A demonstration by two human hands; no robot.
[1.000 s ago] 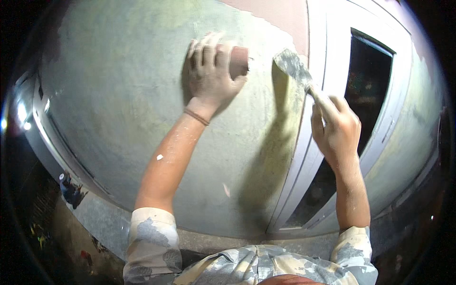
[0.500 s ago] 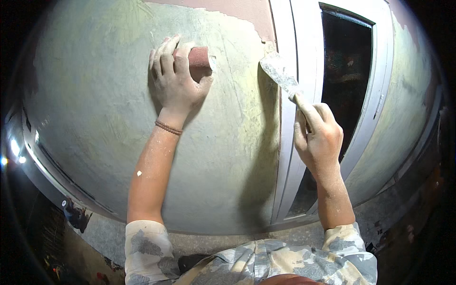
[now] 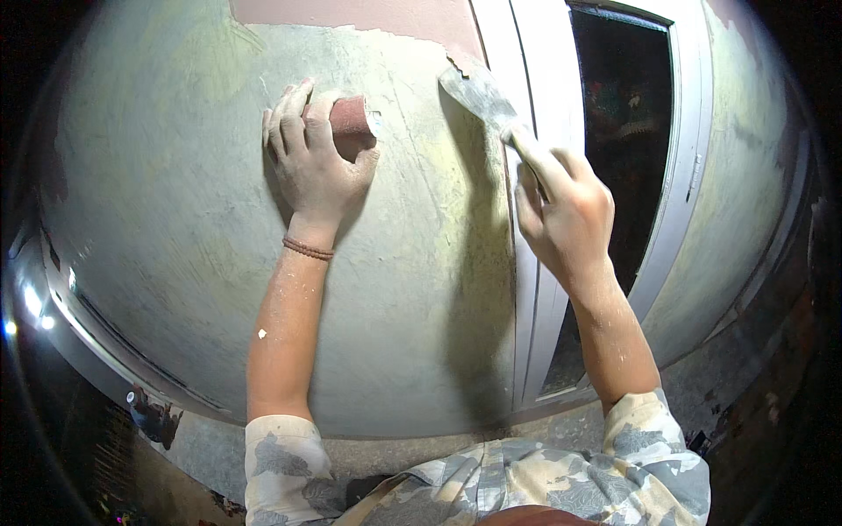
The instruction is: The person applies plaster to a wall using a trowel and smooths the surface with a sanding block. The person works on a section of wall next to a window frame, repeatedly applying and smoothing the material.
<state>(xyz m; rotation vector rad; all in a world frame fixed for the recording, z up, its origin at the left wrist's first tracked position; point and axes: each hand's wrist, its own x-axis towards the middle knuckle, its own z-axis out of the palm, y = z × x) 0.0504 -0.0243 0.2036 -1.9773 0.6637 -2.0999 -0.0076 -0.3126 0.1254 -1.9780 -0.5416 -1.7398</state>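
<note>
Dusty with white powder, my left hand (image 3: 316,158) is pressed to the wall and closed round a piece of reddish-brown sandpaper (image 3: 349,116), which curls out between thumb and fingers. My right hand (image 3: 566,206) grips the handle of a putty knife (image 3: 481,98), index finger stretched along it. Its broad, whitish blade lies against the wall beside the door frame, just below the ragged edge of pink paint (image 3: 395,22). The wall (image 3: 377,289) is a patchy grey-green and yellowish surface with scratches. Shadows of the right hand and blade fall down it.
A white door or window frame (image 3: 548,70) with a dark glass pane (image 3: 623,114) stands right of the scraped wall. More patchy wall (image 3: 745,175) continues beyond it. Bright lights (image 3: 33,302) show at the far left. Grey floor (image 3: 206,443) lies along the wall's foot.
The putty knife has moved up and left along the wall beside the frame, its blade now nearer the pink paint edge. My left hand keeps its hold on the sandpaper; the view has shifted slightly.
</note>
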